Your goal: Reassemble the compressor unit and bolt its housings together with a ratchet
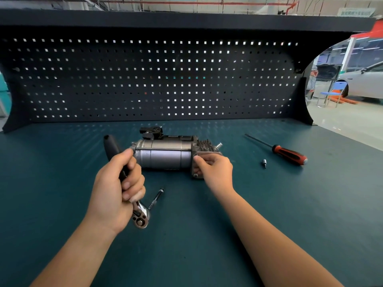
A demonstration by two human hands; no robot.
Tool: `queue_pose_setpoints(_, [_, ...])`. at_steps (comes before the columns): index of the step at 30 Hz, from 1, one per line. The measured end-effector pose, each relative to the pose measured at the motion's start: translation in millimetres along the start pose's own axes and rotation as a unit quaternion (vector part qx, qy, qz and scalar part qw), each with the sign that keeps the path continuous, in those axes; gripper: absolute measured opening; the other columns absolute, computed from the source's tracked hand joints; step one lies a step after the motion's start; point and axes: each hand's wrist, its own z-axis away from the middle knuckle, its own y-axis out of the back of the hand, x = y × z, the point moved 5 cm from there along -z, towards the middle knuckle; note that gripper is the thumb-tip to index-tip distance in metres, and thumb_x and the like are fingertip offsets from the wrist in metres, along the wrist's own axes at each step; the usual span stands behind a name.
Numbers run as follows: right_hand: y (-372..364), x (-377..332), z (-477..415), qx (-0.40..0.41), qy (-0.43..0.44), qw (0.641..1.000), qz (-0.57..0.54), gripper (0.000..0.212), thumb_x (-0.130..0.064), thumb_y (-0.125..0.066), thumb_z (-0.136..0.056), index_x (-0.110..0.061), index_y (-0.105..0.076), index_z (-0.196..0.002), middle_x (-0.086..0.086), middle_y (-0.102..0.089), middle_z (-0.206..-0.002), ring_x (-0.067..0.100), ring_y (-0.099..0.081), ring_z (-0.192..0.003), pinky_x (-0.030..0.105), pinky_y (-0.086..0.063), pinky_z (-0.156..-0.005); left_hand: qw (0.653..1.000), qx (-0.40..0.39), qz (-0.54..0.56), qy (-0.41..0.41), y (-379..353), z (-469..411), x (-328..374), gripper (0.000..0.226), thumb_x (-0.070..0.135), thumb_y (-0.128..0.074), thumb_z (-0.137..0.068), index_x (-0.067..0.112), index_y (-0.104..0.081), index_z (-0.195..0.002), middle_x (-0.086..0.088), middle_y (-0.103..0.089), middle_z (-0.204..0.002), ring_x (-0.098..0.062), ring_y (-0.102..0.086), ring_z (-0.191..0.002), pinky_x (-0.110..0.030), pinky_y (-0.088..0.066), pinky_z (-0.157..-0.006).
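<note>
Gripping the ratchet (141, 216), the left hand (118, 183) sits just left of the compressor unit (165, 155) lying mid-surface (207, 235); the right hand (216, 169) pinches its right end housing (204, 151). With a long bolt (156, 198) loose nearby, the round body may roll, misaligning the housings.

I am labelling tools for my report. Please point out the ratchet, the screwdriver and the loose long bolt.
ratchet (141, 216), head view, on its silver drive head.
screwdriver (289, 154), head view, on its red and black handle.
long bolt (156, 198), head view, on the middle of its shank.
</note>
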Motion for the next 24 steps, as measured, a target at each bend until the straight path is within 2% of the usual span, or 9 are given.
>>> queue_pose_setpoints(2, [1,-1,-1,0.01,0.011,1.0,0.027,0.013,-0.017,-0.068,-0.085,-0.009,-0.067,-0.075,-0.005,-0.063,-0.057,0.008,-0.062,-0.054,0.026,-0.056,-0.064,1.0,0.0,0.003,0.001,0,0,0,0.047,0.025,-0.038,-0.094,0.022,-0.045,-0.048,0.01,-0.024,-0.037,-0.001,-0.019,-0.027,-0.01,-0.016,-0.031])
queue_pose_setpoints(5, [2,-3,-2,0.016,0.032,0.997,0.066,0.024,-0.022,-0.069,-0.084,-0.02,-0.059,-0.062,0.001,-0.065,-0.065,0.024,-0.067,-0.071,0.037,-0.054,-0.075,1.0,-0.001,0.003,0.0,0,0,0,0.047,0.025,-0.038,-0.094,0.021,-0.045,-0.048,0.01,-0.024,-0.037,-0.001,-0.019,-0.027,-0.011,-0.016,-0.031])
queue_pose_setpoints(7, [0,-5,-1,0.009,0.049,0.995,0.082,0.014,-0.022,-0.066,-0.086,-0.013,-0.067,-0.075,0.002,-0.065,-0.069,0.023,-0.067,-0.075,0.04,-0.053,-0.079,1.0,-0.001,0.001,0.001,0,0,0,0.047,0.024,-0.038,-0.095,0.022,-0.045,-0.048,0.01,-0.024,-0.038,-0.002,-0.019,-0.027,-0.011,-0.016,-0.031])
queue_pose_setpoints(11, [-1,-8,-2,-0.005,0.072,0.991,0.109,0.019,-0.021,-0.06,-0.091,-0.005,-0.07,-0.096,0.002,-0.065,-0.074,0.023,-0.066,-0.081,0.041,-0.053,-0.081,1.0,-0.001,0.001,0.003,0,1,0,0.047,0.024,-0.038,-0.095,0.021,-0.045,-0.049,0.009,-0.024,-0.038,-0.002,-0.019,-0.027,-0.011,-0.015,-0.031])
queue_pose_setpoints(16, [2,-6,-5,-0.005,0.062,0.992,0.107,0.018,-0.023,-0.06,-0.09,-0.007,-0.07,-0.091,0.001,-0.065,-0.073,0.025,-0.066,-0.078,0.041,-0.053,-0.078,1.0,-0.002,0.003,0.004,0,0,0,0.044,0.023,-0.038,-0.094,0.02,-0.044,-0.05,0.009,-0.024,-0.038,-0.002,-0.019,-0.027,-0.01,-0.015,-0.031])
queue_pose_setpoints(19, [3,-7,-4,0.002,0.086,0.988,0.127,0.02,-0.024,-0.062,-0.09,-0.007,-0.07,-0.092,0.005,-0.068,-0.079,0.024,-0.066,-0.08,0.038,-0.052,-0.079,1.0,-0.001,0.006,0.004,0,0,-1,0.044,0.023,-0.038,-0.094,0.019,-0.043,-0.051,0.009,-0.024,-0.038,-0.002,-0.018,-0.027,-0.01,-0.016,-0.031])
queue_pose_setpoints(22, [3,-12,0,0.011,0.149,0.968,0.2,0.025,-0.026,-0.058,-0.093,-0.006,-0.069,-0.102,0.008,-0.07,-0.09,0.024,-0.062,-0.088,0.03,-0.046,-0.078,1.0,-0.001,0.003,0.003,-1,0,-2,0.044,0.022,-0.037,-0.095,0.019,-0.043,-0.051,0.009,-0.024,-0.038,-0.002,-0.019,-0.027,-0.01,-0.016,-0.031])
queue_pose_setpoints(24, [-1,-15,1,0.003,0.192,0.938,0.29,0.029,-0.028,-0.05,-0.096,-0.005,-0.067,-0.106,0.011,-0.069,-0.096,0.028,-0.06,-0.092,0.031,-0.038,-0.075,1.0,-0.002,0.002,0.003,-1,0,-2,0.044,0.022,-0.037,-0.095,0.019,-0.044,-0.051,0.009,-0.024,-0.038,-0.002,-0.019,-0.027,-0.01,-0.016,-0.031])
